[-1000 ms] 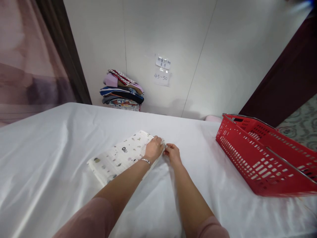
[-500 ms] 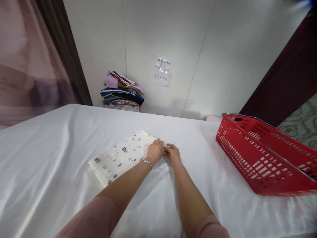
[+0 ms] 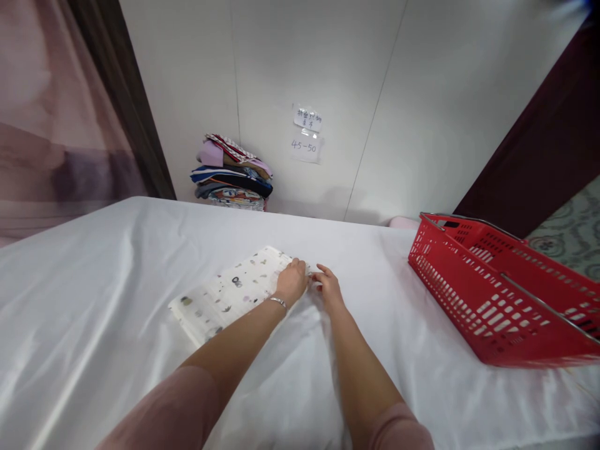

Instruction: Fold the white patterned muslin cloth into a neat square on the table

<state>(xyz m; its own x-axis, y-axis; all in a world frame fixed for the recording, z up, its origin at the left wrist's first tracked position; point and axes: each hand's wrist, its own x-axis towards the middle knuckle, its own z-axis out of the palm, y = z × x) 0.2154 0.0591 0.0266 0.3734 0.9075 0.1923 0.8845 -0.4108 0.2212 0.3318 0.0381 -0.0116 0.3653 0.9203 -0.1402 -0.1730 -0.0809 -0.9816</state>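
A folded white cloth with small printed motifs (image 3: 237, 287) lies at a slant on the white-covered table (image 3: 154, 250). My left hand (image 3: 293, 280) has its fingers closed on the cloth's right end; its fingertips are partly hidden. Just right of that end is my right hand (image 3: 327, 286), thumb and fingers apart, with nothing visible in it. Its fingertips are close to the cloth's edge.
A red plastic basket (image 3: 469, 300) with metal handles stands on the table's right side. Behind the far edge, a stack of folded fabrics (image 3: 232, 175) leans by the wall, left of paper labels (image 3: 305, 147). Curtains hang on both sides.
My right hand's fingers have spread and come off the cloth's right end, where they were pinching. My left hand stays on the cloth, which has barely shifted.
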